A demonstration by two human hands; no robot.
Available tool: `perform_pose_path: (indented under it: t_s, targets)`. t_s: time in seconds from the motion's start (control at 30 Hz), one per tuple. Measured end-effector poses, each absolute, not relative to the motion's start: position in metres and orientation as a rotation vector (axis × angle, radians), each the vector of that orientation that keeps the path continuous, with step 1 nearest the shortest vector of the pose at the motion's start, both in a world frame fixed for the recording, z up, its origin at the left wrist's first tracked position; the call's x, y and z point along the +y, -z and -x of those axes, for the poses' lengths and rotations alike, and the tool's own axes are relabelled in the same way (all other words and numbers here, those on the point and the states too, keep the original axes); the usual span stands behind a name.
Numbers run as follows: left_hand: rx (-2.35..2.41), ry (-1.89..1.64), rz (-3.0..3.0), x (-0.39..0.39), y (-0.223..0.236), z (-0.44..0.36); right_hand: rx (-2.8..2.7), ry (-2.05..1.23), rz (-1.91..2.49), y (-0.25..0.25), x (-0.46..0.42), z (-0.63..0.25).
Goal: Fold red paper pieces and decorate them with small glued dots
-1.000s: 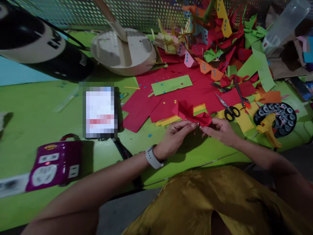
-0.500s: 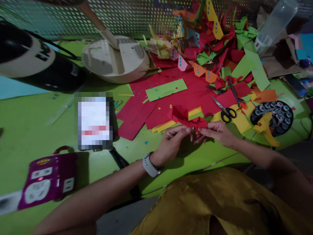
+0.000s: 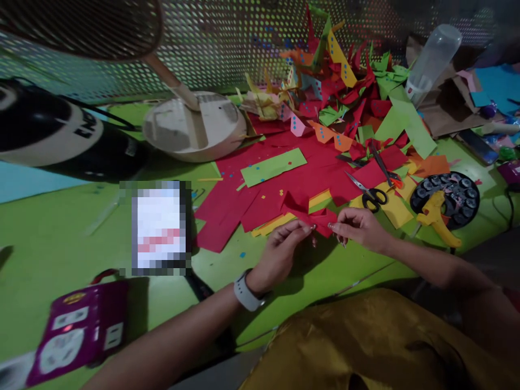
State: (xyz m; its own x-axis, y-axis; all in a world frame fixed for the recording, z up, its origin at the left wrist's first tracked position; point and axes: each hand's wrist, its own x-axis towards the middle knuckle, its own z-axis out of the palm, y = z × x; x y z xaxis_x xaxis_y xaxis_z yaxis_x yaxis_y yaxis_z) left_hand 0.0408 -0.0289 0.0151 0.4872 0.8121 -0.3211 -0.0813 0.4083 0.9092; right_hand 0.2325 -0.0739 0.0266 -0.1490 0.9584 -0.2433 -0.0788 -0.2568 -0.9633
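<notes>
Between my hands is a folded piece of red paper, with a raised flap on its left side. My left hand, a pale watch strap on its wrist, pinches the paper's left part between thumb and fingers. On the right edge, my right hand grips it with thumb and forefinger. Just behind the paper lie yellow strips and large red sheets. A green paper strip rests on those sheets. Scissors with black handles lie beyond my right hand.
A yellow glue gun rests at a round black tray on the right. Colourful folded paper is heaped at the back. Leftward are a fan's white base, a black-and-white bottle, a blurred-out screen and a purple socket box.
My right hand has shifted slightly outward along the red paper, so more of the paper shows between my hands. The whole view has tilted up a little.
</notes>
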Motion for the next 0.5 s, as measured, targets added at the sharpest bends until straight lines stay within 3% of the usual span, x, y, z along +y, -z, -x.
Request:
perform_pose_path:
  t_s: [0.23, 0.5]
  targets:
    - [0.764, -0.431, -0.944, -0.0349, -0.0159, -0.0403, -1.191, -1.504, 1.284, -0.0261, -0.0769, -0.2308]
    - [0.742, -0.427, -0.952, -0.0339, -0.0183, -0.0421, -1.267, -1.462, 1.295, -0.0258, -0.0796, -0.2323]
